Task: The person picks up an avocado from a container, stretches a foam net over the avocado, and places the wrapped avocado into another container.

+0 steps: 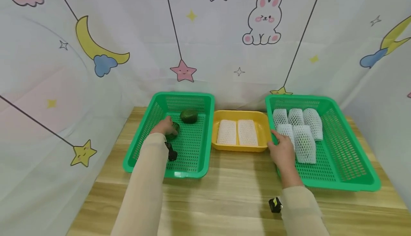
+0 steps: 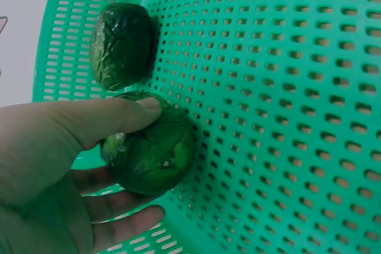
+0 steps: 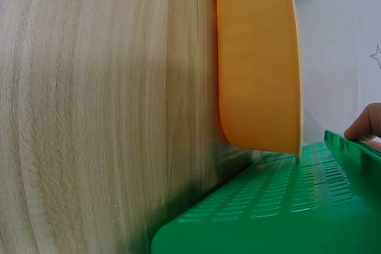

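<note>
Thumb on top and fingers along the side, my left hand (image 2: 119, 123) holds a dark green oval fruit (image 2: 158, 153) that looks wrapped in shiny, wrinkled clear film. This is inside the left green basket (image 1: 205, 150), low over its perforated floor. A second, similar fruit (image 1: 189, 116) lies just beyond, near the basket's back wall. My right hand (image 1: 283, 152) rests at the left rim of the right green basket (image 1: 337, 186), fingertips right at the edge. White foam net sleeves (image 1: 304, 144) lie in that basket beside the hand.
Between the baskets stands a yellow tray (image 1: 241, 148) with two white foam net sleeves (image 1: 227, 132) lying flat. Both baskets and the tray are on a wooden table (image 1: 221, 193). A printed white curtain (image 1: 218, 43) hangs behind. Dark wrist devices (image 1: 275, 205) are strapped to both arms.
</note>
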{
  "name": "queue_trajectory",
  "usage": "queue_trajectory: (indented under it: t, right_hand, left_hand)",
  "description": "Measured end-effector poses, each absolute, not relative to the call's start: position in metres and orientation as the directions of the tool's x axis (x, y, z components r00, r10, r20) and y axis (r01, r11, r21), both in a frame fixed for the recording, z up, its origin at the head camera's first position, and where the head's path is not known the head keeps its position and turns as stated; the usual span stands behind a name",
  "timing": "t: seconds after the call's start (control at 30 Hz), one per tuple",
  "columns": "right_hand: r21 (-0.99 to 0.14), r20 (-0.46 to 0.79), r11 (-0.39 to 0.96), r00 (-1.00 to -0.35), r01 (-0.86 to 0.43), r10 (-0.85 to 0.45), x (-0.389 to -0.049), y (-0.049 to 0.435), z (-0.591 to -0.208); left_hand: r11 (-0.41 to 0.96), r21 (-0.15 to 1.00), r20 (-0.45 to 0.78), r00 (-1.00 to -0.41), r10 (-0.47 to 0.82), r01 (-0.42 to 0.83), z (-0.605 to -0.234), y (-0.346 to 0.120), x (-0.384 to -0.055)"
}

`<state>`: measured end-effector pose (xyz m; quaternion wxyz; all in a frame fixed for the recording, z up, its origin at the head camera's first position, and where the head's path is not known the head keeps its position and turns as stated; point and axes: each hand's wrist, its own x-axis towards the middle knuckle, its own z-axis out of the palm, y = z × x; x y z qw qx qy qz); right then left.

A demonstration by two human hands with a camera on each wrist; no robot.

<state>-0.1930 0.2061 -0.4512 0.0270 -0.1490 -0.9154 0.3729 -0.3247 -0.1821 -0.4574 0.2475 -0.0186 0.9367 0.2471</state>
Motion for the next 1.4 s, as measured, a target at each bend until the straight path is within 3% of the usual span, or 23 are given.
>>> queue_trajectory:
  t: [0.4, 0.77, 1.4]
  right_hand:
    - [-0.690, -0.074, 0.679, -0.958, 0.250, 0.278, -0.193, 0.207, -0.451]
    - [-0.698, -0.069, 0.671, -0.957, 0.249, 0.283, -0.192, 0.208, -0.451]
    - [-0.731, -0.070, 0.635, -0.953, 0.250, 0.295, -0.191, 0.208, -0.453]
  left_hand:
    - [0.805, 0.592, -0.325, -0.928, 0.180, -0.051, -0.424, -0.174, -0.308]
    - [0.763, 0.632, -0.174, -0.934, 0.311, 0.136, -0.389, -0.121, -0.273]
    - [0.567, 0.778, 0.051, -0.927, 0.372, 0.270, -0.396, -0.051, -0.226]
